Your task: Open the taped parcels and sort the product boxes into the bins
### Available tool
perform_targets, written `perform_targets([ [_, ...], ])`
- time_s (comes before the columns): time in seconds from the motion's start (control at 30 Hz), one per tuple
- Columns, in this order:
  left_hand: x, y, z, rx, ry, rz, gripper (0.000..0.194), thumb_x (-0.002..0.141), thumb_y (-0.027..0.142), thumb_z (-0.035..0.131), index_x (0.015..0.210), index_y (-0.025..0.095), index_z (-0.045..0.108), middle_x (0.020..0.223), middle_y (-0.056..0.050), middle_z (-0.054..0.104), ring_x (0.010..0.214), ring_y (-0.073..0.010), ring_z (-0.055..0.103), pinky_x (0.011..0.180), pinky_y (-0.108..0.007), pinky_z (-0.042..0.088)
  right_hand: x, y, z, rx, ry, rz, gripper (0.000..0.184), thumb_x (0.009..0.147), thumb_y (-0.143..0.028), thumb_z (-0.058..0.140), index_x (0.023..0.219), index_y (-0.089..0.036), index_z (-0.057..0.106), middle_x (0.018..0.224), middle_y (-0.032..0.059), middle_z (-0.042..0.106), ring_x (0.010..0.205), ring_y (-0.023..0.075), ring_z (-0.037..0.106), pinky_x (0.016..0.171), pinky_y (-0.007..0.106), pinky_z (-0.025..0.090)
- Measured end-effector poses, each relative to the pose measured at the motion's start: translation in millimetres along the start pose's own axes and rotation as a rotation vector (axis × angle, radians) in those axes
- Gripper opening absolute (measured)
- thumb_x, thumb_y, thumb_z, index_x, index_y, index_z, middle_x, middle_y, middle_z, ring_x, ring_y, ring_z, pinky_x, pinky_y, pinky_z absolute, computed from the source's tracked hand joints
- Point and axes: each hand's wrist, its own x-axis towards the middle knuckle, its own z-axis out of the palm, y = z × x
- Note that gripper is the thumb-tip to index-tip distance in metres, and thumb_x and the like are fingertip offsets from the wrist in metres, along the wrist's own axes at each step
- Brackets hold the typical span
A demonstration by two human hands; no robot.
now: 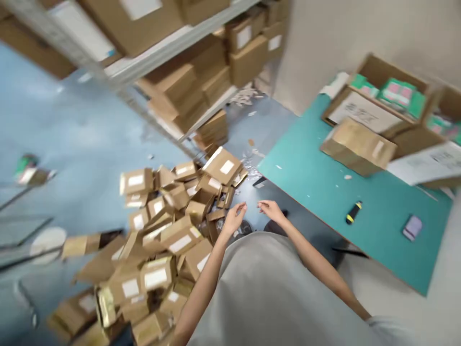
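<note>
My left hand (236, 216) is in front of my body, its fingers loosely bent and a little apart, with nothing visible in it. Close by on the right, my right hand (271, 210) faces it, also with bent fingers slightly spread and no object showing. A gap separates the two hands, and neither touches anything. Beside and beyond my left hand lies a large heap of cardboard boxes (182, 240), many with white labels. The green-topped table (306, 168) is to the right of my right hand.
On the table are a black-and-yellow cutter (354, 213), a purple block-like item (412, 228), a brown carton (358, 145) and open boxes (363, 113) with green-and-pink packets. A metal shelf (173, 48) loaded with cartons stands ahead left. Scraps litter the blue floor (248, 120).
</note>
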Motion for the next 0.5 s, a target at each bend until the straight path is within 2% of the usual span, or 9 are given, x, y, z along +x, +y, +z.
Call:
perform_targets([
  [0.1, 49, 32, 31.4, 0.127, -0.19, 0.059, 0.054, 0.095, 0.058, 0.07, 0.128, 0.016, 0.076, 0.138, -0.02, 0.08, 0.132, -0.0353, 0.077, 0.124, -0.055, 0.054, -15, 21, -53, 0.225, 0.205, 0.042, 0.017, 0.097, -0.026, 0.075, 0.109, -0.019, 0.084, 0.107, 0.01, 0.087, 0.08, 0.0207, 0.084, 0.078, 0.031, 0.066],
  [0.2, 92, 69, 83.3, 0.221, -0.331, 0.121, 0.059, 0.094, 0.064, 0.07, 0.131, 0.018, 0.075, 0.141, -0.02, 0.079, 0.135, -0.0355, 0.075, 0.125, -0.055, 0.053, -28, 40, -100, 0.425, 0.328, 0.049, 0.018, 0.095, -0.029, 0.08, 0.11, -0.02, 0.083, 0.107, 0.0097, 0.087, 0.08, 0.02, 0.083, 0.077, 0.03, 0.065],
  [0.3, 116, 103, 153.6, 0.264, -0.464, 0.163, 0.062, 0.094, 0.067, 0.07, 0.133, 0.019, 0.074, 0.142, -0.019, 0.078, 0.137, -0.0353, 0.074, 0.126, -0.056, 0.052, -42, 55, -151, 0.537, 0.427, 0.041, 0.022, 0.094, -0.032, 0.082, 0.112, -0.019, 0.082, 0.107, 0.0102, 0.087, 0.082, 0.0204, 0.083, 0.078, 0.031, 0.065],
  [0.4, 124, 131, 229.2, 0.268, -0.597, 0.174, 0.063, 0.093, 0.067, 0.071, 0.132, 0.018, 0.074, 0.141, -0.02, 0.079, 0.136, -0.0353, 0.075, 0.126, -0.057, 0.052, -53, 67, -208, 0.547, 0.528, 0.011, 0.032, 0.095, -0.04, 0.082, 0.119, -0.019, 0.081, 0.109, 0.0108, 0.087, 0.089, 0.0226, 0.084, 0.084, 0.035, 0.066],
  [0.5, 128, 153, 298.5, 0.288, -0.676, 0.175, 0.063, 0.094, 0.067, 0.072, 0.132, 0.017, 0.075, 0.144, -0.021, 0.077, 0.138, -0.0346, 0.074, 0.126, -0.054, 0.052, -59, 79, -268, 0.48, 0.611, -0.032, 0.037, 0.098, -0.045, 0.078, 0.125, -0.02, 0.081, 0.117, 0.0127, 0.086, 0.102, 0.0255, 0.084, 0.094, 0.039, 0.067],
])
